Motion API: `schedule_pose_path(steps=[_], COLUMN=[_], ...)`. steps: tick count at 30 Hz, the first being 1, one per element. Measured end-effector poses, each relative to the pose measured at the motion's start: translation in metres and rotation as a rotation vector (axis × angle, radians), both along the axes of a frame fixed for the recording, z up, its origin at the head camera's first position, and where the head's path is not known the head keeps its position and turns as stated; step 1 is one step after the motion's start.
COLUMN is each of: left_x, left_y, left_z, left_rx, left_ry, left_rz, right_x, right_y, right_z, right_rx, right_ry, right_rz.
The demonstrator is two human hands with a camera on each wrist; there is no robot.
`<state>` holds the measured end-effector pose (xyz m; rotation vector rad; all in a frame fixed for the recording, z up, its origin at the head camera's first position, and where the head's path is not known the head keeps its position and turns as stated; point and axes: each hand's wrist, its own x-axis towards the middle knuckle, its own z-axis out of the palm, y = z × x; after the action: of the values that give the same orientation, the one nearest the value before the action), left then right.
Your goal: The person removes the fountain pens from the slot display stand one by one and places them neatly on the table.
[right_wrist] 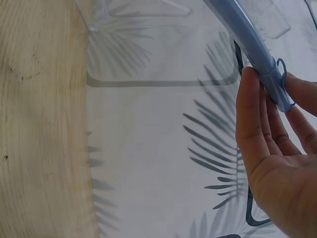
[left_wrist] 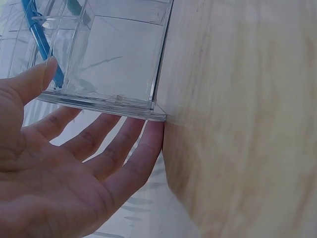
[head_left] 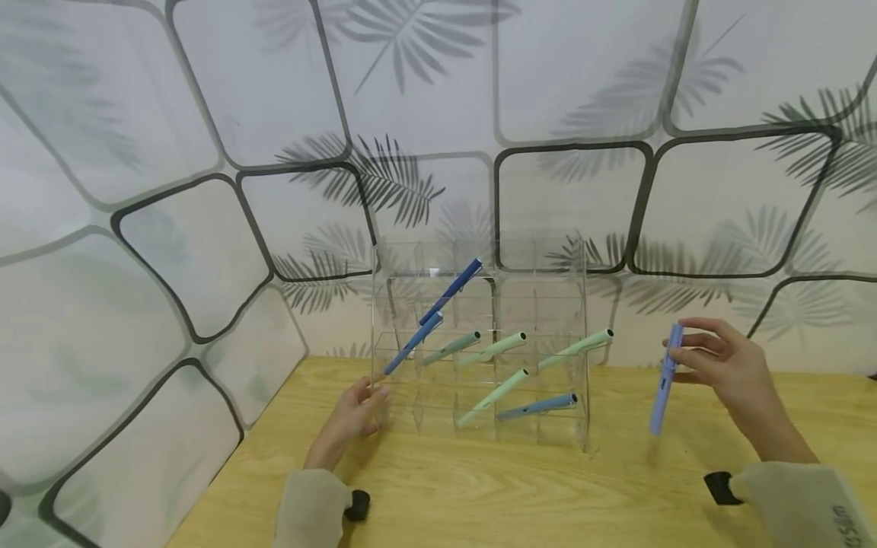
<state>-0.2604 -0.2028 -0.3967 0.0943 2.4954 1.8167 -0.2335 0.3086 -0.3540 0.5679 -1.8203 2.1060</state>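
Note:
My right hand (head_left: 740, 373) pinches a lavender-blue pen (head_left: 661, 392) near its clip end, over the table to the right of the rack. The pen slants, its other end pointing down. At the lower left corner of the clear pen rack (left_wrist: 124, 54), my left hand (head_left: 348, 422) touches the side with fairly straight fingers, the thumb at the front. Inside the rack lean a dark blue pen (head_left: 450, 292), a mid-blue pen (head_left: 413, 344), a grey-green pen (head_left: 452, 348), several light green pens (head_left: 495, 397) and a slate-blue pen (head_left: 537, 407).
The rack stands on a wooden table (head_left: 479, 495), divided into rows of small transparent compartments. Behind it hangs a pale curtain (head_left: 569, 205) with dark outlines and leaf prints, reaching round the left side. Black bands (head_left: 722, 488) show at both sleeves.

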Motion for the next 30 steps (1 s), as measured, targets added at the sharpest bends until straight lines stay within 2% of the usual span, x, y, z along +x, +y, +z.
schedule_pose_path(steps=[6, 11, 14, 23, 30], left_x=[0.004, 0.003, 0.002, 0.001, -0.001], left_y=[-0.005, -0.003, -0.002, 0.0, 0.001], left_z=[0.0, 0.001, -0.001, -0.001, -0.002], left_rx=[0.007, 0.018, 0.019, 0.028, 0.026], left_ry=[-0.011, -0.023, -0.03, -0.031, -0.025], left_rz=[0.026, 0.043, 0.05, 0.038, 0.037], right_x=[-0.005, -0.008, -0.01, -0.013, -0.019], right_y=[0.002, 0.006, 0.008, 0.012, 0.016], right_z=[-0.007, -0.012, -0.016, -0.03, -0.037], right_rx=[0.1, 0.275, 0.353, 0.441, 0.445], right_ry=[-0.057, -0.114, -0.151, -0.245, -0.297], right_rz=[-0.023, -0.065, -0.058, -0.028, 0.031])
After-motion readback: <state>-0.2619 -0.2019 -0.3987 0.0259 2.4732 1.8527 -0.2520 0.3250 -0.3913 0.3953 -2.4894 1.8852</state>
